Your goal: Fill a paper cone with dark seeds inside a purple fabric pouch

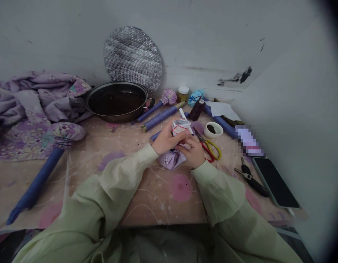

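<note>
The left hand [166, 138] curls round a white wrap [176, 128] with red lines, its thumb laid across the near side. The right hand [195, 152] is half closed just below, fingers bent in against the join with a purple cloth bundle [171, 160]; whether it pinches the cloth or only steadies it, I cannot tell. Both pieces sit between the hands, over the middle of the table [147, 186].

If the left thumb eases off, the wrap could loosen and its folds slip apart. Too hard a squeeze might crush the open rim, and an uneven pull from the right fingers could twist the bundle askew. A sideways swing of the right hand may catch the scissors [203, 140] lying just beside it, or (worse for the table) tip the white cup [214, 134] and its dark contents.

The wrap's open mouth points upward, showing its inside, while the bundle hangs toward the person. The long axis runs from mouth to bundle, the upper end leaning slightly right; its exact tilt is unclear.
</note>
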Demonstrator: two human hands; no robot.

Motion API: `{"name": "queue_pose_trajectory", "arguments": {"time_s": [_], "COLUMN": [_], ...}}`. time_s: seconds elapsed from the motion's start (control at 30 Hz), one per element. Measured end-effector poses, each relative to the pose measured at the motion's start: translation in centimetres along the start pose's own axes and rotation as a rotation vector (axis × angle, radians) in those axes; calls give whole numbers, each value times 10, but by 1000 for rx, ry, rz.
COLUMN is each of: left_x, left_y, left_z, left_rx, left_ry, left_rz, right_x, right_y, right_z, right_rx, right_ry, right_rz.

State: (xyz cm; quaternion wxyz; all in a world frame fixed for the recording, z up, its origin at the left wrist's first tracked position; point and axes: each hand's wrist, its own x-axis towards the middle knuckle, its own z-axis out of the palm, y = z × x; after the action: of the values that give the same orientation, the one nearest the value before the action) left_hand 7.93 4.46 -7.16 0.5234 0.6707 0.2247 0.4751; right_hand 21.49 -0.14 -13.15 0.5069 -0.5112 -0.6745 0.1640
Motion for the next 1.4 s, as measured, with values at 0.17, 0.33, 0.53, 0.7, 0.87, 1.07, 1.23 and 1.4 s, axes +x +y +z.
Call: {"name": "queue_pose_trajectory", "arguments": {"time_s": [0.17,0.33,0.53,0.7,0.87,1.07,1.23,1.4], "left_x": [2,3,1,2,1,1,2,1], "left_y": [0,0,1,2,2,1,-1,-2], "left_z": [-2,-5,-3,-3,-2,-3,-3,-2], "left_rx": [16,31,7,15,4,-5,45,68], "left_ry": [12,15,-6,6,0,-6,4,0], "left_rz": [2,14,19,1,5,-7,29,71], "right_x": [1,2,0,2,3,4,4,3], "right_y": [-4,-8,-10,-10,-6,-6,-6,-3], "right_z": [-2,-2,-2,-8,-10,-11,-9,-7], "right_rx": [-14,-56,-125,-111,-81,-49,-45,-50], "right_ry": [6,33,24,-40,-40,-42,-45,-49], "right_rz": [-4,-4,-16,-59,-44,-33,-18,-14]}}
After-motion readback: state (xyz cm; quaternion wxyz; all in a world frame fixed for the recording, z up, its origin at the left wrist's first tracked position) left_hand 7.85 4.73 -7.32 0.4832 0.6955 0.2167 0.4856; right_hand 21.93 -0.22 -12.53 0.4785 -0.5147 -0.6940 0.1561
